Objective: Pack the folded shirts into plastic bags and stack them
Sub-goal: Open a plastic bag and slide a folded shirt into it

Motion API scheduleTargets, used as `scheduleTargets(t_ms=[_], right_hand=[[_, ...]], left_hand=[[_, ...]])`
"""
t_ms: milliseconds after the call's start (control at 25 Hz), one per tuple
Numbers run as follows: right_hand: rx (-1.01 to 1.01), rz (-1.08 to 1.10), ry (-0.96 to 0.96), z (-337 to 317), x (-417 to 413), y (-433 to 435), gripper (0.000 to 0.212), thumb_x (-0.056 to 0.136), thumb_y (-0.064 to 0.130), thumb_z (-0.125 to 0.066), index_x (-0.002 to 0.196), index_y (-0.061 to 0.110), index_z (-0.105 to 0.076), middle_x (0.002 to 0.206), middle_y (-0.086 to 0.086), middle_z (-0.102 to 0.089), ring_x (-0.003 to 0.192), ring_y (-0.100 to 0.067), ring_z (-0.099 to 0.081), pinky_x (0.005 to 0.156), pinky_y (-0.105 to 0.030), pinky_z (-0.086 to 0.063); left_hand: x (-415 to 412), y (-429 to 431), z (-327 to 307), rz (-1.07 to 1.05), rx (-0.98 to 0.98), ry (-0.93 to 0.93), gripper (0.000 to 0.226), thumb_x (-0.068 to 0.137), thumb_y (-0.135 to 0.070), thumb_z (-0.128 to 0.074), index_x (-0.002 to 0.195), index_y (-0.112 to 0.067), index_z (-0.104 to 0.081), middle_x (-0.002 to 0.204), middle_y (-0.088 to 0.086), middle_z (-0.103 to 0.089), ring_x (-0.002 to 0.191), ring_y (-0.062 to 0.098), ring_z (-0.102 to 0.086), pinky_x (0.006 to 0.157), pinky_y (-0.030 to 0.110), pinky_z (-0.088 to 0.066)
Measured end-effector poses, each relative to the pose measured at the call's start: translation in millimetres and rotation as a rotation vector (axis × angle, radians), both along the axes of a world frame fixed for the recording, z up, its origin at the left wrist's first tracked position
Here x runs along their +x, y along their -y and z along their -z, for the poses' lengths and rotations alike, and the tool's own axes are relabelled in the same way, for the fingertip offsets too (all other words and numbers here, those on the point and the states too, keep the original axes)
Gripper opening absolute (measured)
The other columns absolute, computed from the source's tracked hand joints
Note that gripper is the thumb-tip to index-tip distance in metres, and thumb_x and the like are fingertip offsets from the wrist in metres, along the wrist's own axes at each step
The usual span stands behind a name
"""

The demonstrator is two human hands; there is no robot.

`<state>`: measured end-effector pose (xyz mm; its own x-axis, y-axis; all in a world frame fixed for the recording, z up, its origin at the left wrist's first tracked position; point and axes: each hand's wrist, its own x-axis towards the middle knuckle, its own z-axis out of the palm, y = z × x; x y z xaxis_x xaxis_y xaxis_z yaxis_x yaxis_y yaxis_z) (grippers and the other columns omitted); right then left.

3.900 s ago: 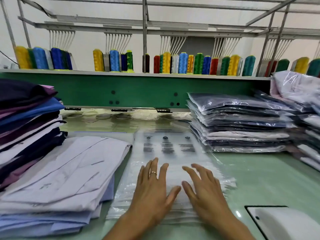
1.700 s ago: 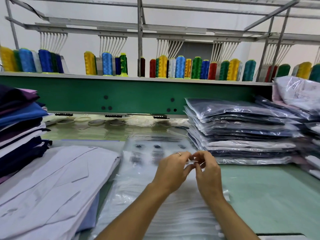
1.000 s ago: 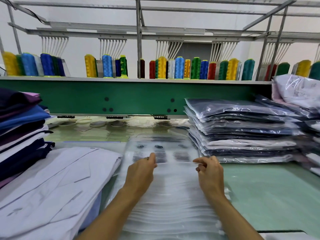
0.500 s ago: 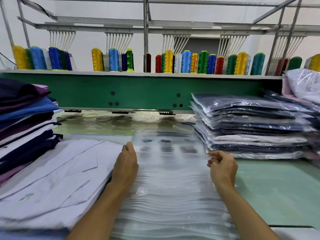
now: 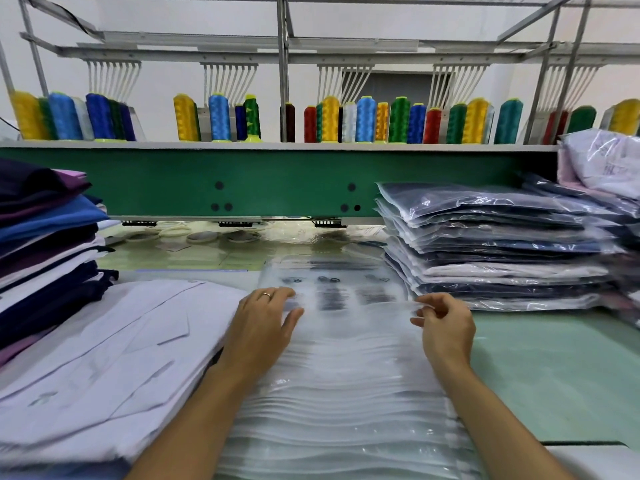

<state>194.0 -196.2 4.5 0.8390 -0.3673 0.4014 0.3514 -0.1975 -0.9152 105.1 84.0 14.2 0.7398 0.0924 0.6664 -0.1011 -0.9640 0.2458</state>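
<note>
The top bag [image 5: 353, 327] is thin see-through film, a bit milky, with black print. The stack of empty bags [image 5: 346, 427] under it looks slick and glossy, with wavy edges. The folded shirts [image 5: 104, 358] are matt pale lilac cloth, and the coloured pile [image 5: 45, 237] is matt cloth too. The packed shirts [image 5: 491, 244] sit in crinkly, shiny plastic. The bench [image 5: 554, 375] is smooth pale green with a dull sheen. The thread cones [image 5: 363, 119] look silky-glossy, and the frame [image 5: 283, 64] above is plain grey metal.

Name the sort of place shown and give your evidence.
Probably a garment factory's packing area: thread cones above a green machine beam, a stack of bagged shirts, and unbagged folded shirts.
</note>
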Motion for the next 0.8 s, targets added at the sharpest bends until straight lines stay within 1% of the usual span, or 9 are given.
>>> scheduleTargets(t_ms=[80, 120, 240, 320, 440, 520, 600, 720, 800], right_hand=[[-0.037, -0.018, 0.025, -1.9, -4.7, -2.9, 0.032, 0.094, -0.012, -0.053, 0.083, 0.014, -0.069, 0.104, -0.019, -0.061, 0.078, -0.030, -0.071, 0.055, -0.013, -0.054], [-0.052, -0.027, 0.037, -2.6, -7.0, -4.2, 0.033, 0.094, -0.012, -0.054, 0.082, 0.015, -0.068, 0.104, -0.015, -0.060, 0.078, -0.028, -0.071, 0.055, -0.014, -0.054], [-0.077, -0.057, 0.057, -4.2, -11.7, -6.7, 0.034, 0.093, -0.013, -0.054, 0.081, 0.016, -0.068, 0.100, -0.008, -0.058, 0.080, -0.026, -0.069, 0.056, -0.016, -0.056], [-0.094, -0.062, 0.049, -4.4, -12.9, -7.7, 0.036, 0.091, -0.015, -0.055, 0.080, 0.017, -0.068, 0.098, -0.005, -0.057, 0.082, -0.025, -0.068, 0.056, -0.017, -0.057], [-0.160, -0.078, 0.036, -3.7, -14.4, -8.7, 0.038, 0.086, -0.016, -0.057, 0.078, 0.019, -0.068, 0.096, -0.005, -0.056, 0.084, -0.025, -0.066, 0.060, -0.023, -0.060], [-0.243, -0.075, 0.021, -3.9, -17.1, -10.0, 0.033, 0.085, -0.011, -0.059, 0.078, 0.020, -0.068, 0.095, -0.004, -0.057, 0.083, -0.021, -0.064, 0.068, -0.030, -0.060], [-0.351, -0.075, 0.005, -4.8, -21.1, -13.1, 0.024, 0.084, 0.002, -0.063, 0.076, 0.024, -0.067, 0.095, -0.002, -0.058, 0.083, -0.014, -0.061, 0.071, -0.029, -0.053], [-0.533, -0.081, 0.017, -5.7, -26.9, -18.3, 0.011, 0.085, 0.021, -0.069, 0.078, 0.027, -0.064, 0.091, 0.008, -0.059, 0.091, -0.015, -0.056, 0.079, -0.035, -0.048], [-0.644, -0.022, 0.072, -4.6, -28.8, -19.7, 0.011, 0.085, 0.024, -0.069, 0.080, 0.027, -0.061, 0.086, 0.011, -0.060, 0.093, -0.016, -0.051, 0.082, -0.036, -0.042]], left_hand=[[0.3, 2.4, 3.2, 0.033, -0.035, -0.021, 0.014, 0.098, -0.043, -0.059, 0.103, -0.033, -0.067, 0.100, -0.019, -0.070, 0.097, 0.009, -0.062, 0.089, 0.036, -0.048], [1.0, 2.0, 5.2, 0.035, -0.039, -0.034, 0.012, 0.098, -0.044, -0.059, 0.097, -0.034, -0.067, 0.094, -0.021, -0.069, 0.092, 0.005, -0.061, 0.087, 0.035, -0.049], [0.6, 3.2, 5.4, 0.081, -0.063, -0.088, 0.018, 0.092, -0.054, -0.063, 0.089, -0.036, -0.067, 0.086, -0.024, -0.067, 0.084, -0.002, -0.059, 0.078, 0.026, -0.049], [0.8, 4.5, 4.4, 0.121, -0.069, -0.127, 0.018, 0.090, -0.053, -0.066, 0.089, -0.036, -0.070, 0.087, -0.023, -0.067, 0.084, -0.003, -0.059, 0.074, 0.024, -0.048], [-0.9, 6.3, 4.3, 0.098, -0.021, -0.212, 0.010, 0.094, -0.039, -0.062, 0.090, -0.034, -0.069, 0.086, -0.017, -0.068, 0.081, 0.004, -0.061, 0.071, 0.030, -0.052], [-1.7, 6.0, 4.7, 0.095, -0.022, -0.240, 0.010, 0.093, -0.030, -0.058, 0.086, -0.030, -0.065, 0.080, -0.013, -0.066, 0.076, 0.009, -0.060, 0.069, 0.034, -0.053], [-1.5, 5.5, 4.3, 0.113, -0.046, -0.262, 0.007, 0.090, -0.026, -0.060, 0.085, -0.028, -0.064, 0.080, -0.012, -0.065, 0.076, 0.009, -0.060, 0.071, 0.034, -0.053], [-2.2, 7.3, 2.8, 0.133, -0.061, -0.269, 0.005, 0.089, -0.026, -0.065, 0.086, -0.029, -0.062, 0.080, -0.012, -0.063, 0.078, 0.008, -0.059, 0.073, 0.035, -0.052], [-2.1, 8.6, 1.8, 0.121, -0.037, -0.243, 0.008, 0.090, -0.027, -0.065, 0.086, -0.030, -0.059, 0.078, -0.013, -0.061, 0.076, 0.007, -0.057, 0.070, 0.033, -0.051]])
